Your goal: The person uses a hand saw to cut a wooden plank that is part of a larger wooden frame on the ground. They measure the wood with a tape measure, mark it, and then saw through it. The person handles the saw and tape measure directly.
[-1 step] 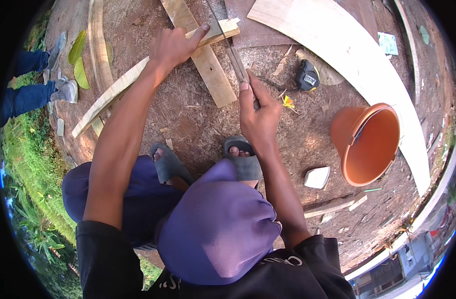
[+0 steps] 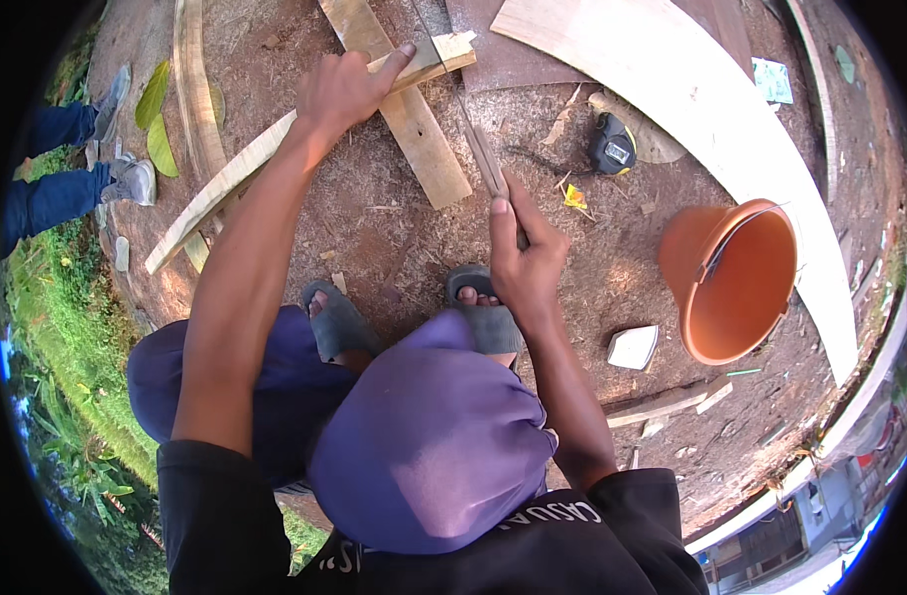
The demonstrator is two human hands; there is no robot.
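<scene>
My right hand [image 2: 528, 253] is closed round the wooden handle of a handsaw [image 2: 485, 159]. Its thin blade, seen nearly edge-on, runs up and away across a curved strip of pale wood [image 2: 230, 177] near the strip's far right end. My left hand [image 2: 342, 91] grips that strip just left of the blade, thumb stretched along the top and fingers wrapped over the side. Beneath the strip, a flat plank [image 2: 428, 159] lies crosswise on the ground. How deep the blade sits in the wood cannot be made out.
At the right stand an orange bucket [image 2: 676, 253] and a large curved pale board [image 2: 671, 84]. A black tape measure [image 2: 612, 147] lies right of the saw. A white block [image 2: 633, 348] is near my sandalled foot [image 2: 488, 327]. Another person's shoes [image 2: 131, 183] are at far left.
My right hand has drawn the saw back toward me and slightly right. The left hand and the wooden strip hold their place.
</scene>
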